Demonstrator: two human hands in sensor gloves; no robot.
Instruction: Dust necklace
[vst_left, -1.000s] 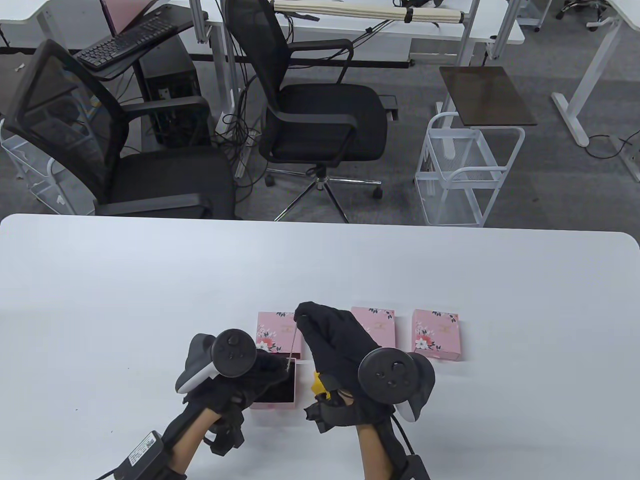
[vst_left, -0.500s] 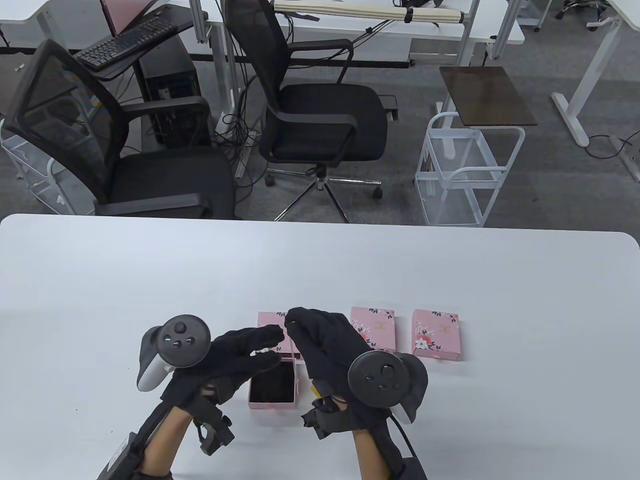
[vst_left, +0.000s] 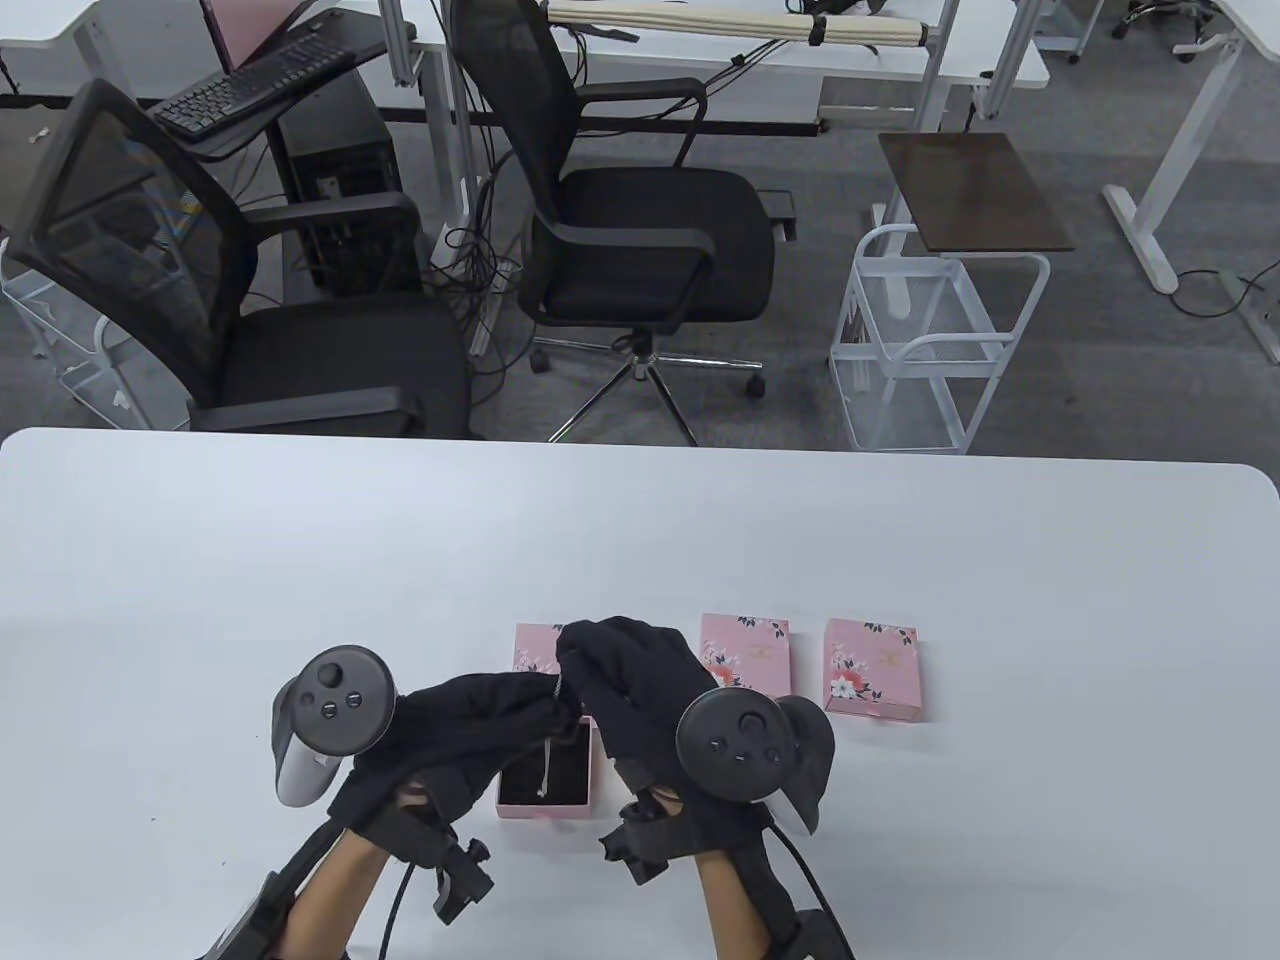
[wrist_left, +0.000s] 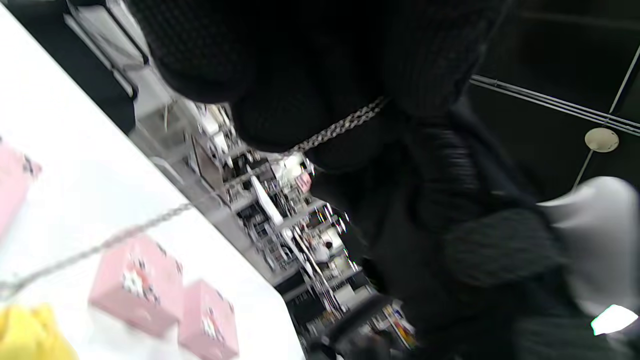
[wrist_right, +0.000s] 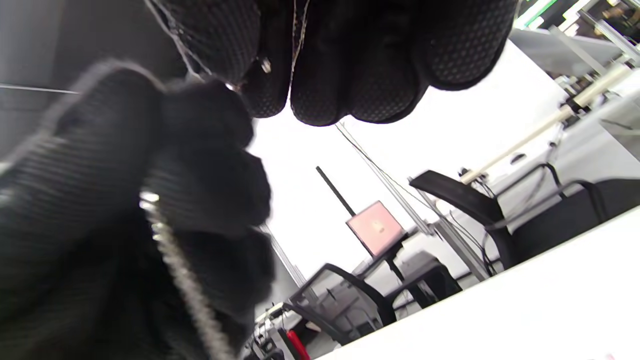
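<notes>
Now both gloved hands meet above the open pink box near the table's front edge. The left hand comes in from seven o'clock, its fingers curled round the silver necklace, and the left wrist view shows the chain running between two pinching fingertips, then sloping away towards eight o'clock over the white tabletop. The right hand sits just at three o'clock of the left, touching it, fingertips bunched together on the top of the chain; the right wrist view has the thin line of it caught between those fingertips. So the necklace is held off the table by both hands, and a short length dangles straight down over the box's dark lining. Whether its end touches the lining, I cannot tell. At twelve o'clock of the open box, a closed pink floral box peeps out behind the hands, and two more stand in a row towards three o'clock. Something yellow blurs at the left wrist view's bottom corner
</notes>
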